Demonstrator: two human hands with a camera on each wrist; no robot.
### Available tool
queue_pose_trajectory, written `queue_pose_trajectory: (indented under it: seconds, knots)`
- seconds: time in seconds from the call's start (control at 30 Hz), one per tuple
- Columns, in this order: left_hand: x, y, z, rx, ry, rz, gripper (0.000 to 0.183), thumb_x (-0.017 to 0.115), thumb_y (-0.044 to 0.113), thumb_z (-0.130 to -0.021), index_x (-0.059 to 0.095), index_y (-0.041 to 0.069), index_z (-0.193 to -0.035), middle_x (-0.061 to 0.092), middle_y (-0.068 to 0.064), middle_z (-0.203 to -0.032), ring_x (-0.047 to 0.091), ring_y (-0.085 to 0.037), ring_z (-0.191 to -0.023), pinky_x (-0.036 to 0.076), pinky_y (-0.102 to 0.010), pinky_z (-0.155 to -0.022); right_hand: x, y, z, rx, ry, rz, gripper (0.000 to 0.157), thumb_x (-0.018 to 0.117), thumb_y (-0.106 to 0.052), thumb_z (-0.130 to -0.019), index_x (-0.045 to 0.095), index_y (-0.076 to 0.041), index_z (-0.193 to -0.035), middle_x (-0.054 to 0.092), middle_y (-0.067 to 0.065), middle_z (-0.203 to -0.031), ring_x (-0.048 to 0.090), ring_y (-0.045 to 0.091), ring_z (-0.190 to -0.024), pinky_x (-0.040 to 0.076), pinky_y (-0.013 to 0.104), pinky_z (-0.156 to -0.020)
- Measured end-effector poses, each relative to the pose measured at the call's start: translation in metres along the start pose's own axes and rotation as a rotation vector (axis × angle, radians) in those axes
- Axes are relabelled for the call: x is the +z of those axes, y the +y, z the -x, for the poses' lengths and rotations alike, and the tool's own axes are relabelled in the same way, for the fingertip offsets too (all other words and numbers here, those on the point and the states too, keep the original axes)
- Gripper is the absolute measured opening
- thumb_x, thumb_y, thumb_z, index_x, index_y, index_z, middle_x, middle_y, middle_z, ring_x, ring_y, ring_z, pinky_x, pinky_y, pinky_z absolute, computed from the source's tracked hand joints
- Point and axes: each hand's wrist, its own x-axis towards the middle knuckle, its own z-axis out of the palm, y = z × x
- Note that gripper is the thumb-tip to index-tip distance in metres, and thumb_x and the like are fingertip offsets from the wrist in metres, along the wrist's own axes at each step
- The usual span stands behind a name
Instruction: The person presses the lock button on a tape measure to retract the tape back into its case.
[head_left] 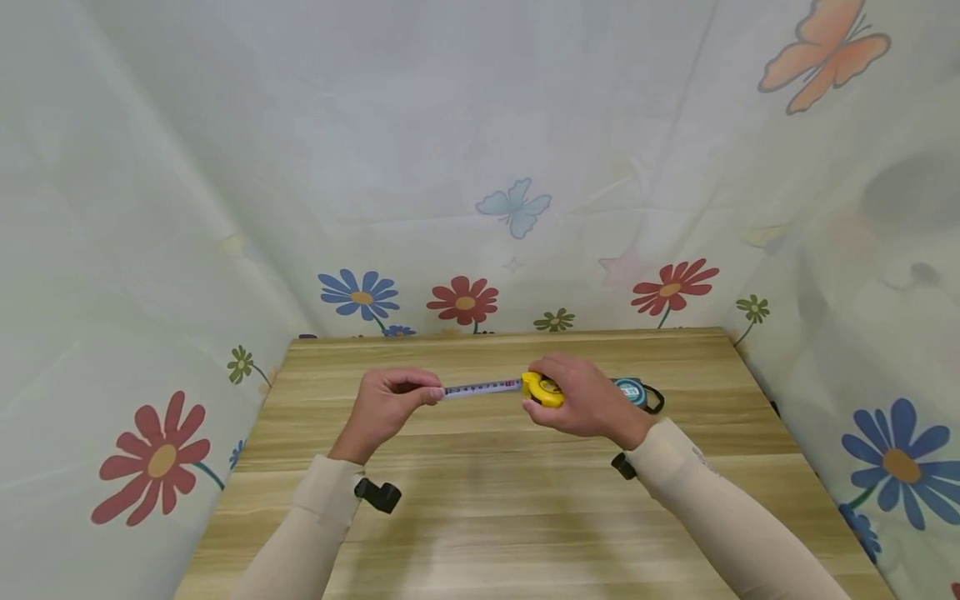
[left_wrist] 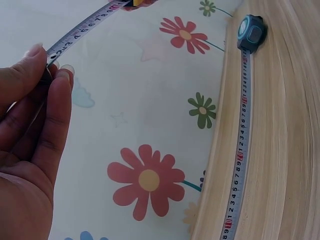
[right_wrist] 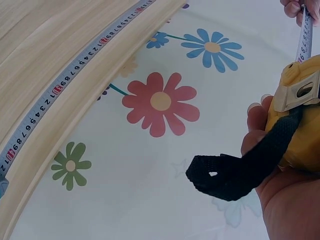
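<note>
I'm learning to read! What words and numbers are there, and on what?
"5 6 7 8": blade of yellow tape measure
"1 2 3 4 5 6 7 8 9": strip of blue tape measure
Red-marked numbers, blue case's label, yellow case's marking: too blurred.

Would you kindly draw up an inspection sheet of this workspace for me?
Surface: wood-grain table, light brown.
Job's things: yellow tape measure with its blade partly drawn out; blue-and-black tape measure on the table, with its own printed strip extended.
Clutter: nothing seen.
Grippers: left hand pinches the end of the yellow tape measure's blade; right hand grips its case.
Cables: nothing seen; only a black strap on the yellow tape measure.
Surroundings: pale backdrop printed with flowers and butterflies.
</note>
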Motion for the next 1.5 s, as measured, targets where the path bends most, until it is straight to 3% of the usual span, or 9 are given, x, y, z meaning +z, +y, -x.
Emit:
queue_pose_trajectory:
  seconds: [0.3, 0.67, 1.2, 1.5]
  knots:
    - [0.002, 0.003, 0.000, -0.007, -0.010, -0.002, 0.024, 0.082, 0.015, -0.090, 0.079, -0.005, -0.103, 0.079, 0.002, -0.096, 0.072, -0.013, -0.080, 0.063, -0.026, -0.076, 0.000, -0.001, 0.002, -0.003, 0.006, -0.009, 0.033, 0.077, -0.033, -0.088, 0.068, -0.012, -0.112, 0.063, -0.006, -0.093, 0.052, 0.006, -0.076, 0.049, 0.020, -0.065]
    - [0.005, 0.005, 0.000, -0.010, -0.009, 0.007, 0.025, 0.082, 0.016, -0.090, 0.079, -0.005, -0.103, 0.079, 0.004, -0.095, 0.072, -0.013, -0.080, 0.063, -0.026, -0.075, 0.000, -0.002, 0.001, -0.017, 0.002, -0.010, 0.033, 0.077, -0.034, -0.089, 0.068, -0.012, -0.113, 0.063, -0.006, -0.092, 0.052, 0.005, -0.075, 0.049, 0.020, -0.064]
    - [0.011, 0.008, -0.001, -0.016, -0.010, 0.012, 0.012, 0.083, 0.017, -0.089, 0.083, 0.008, -0.097, 0.079, 0.000, -0.095, 0.072, -0.015, -0.080, 0.064, -0.028, -0.075, -0.002, -0.003, 0.001, -0.013, -0.008, -0.004, 0.033, 0.077, -0.034, -0.089, 0.068, -0.013, -0.113, 0.063, -0.006, -0.093, 0.052, 0.005, -0.075, 0.049, 0.020, -0.064]
    - [0.011, 0.006, -0.003, -0.005, -0.013, 0.015, 0.015, 0.082, 0.014, -0.090, 0.081, 0.001, -0.099, 0.079, -0.005, -0.096, 0.072, -0.013, -0.079, 0.064, -0.031, -0.076, -0.002, -0.004, 0.000, -0.010, -0.006, 0.008, 0.034, 0.078, -0.034, -0.088, 0.068, -0.013, -0.113, 0.064, -0.006, -0.094, 0.053, 0.007, -0.077, 0.050, 0.021, -0.066]
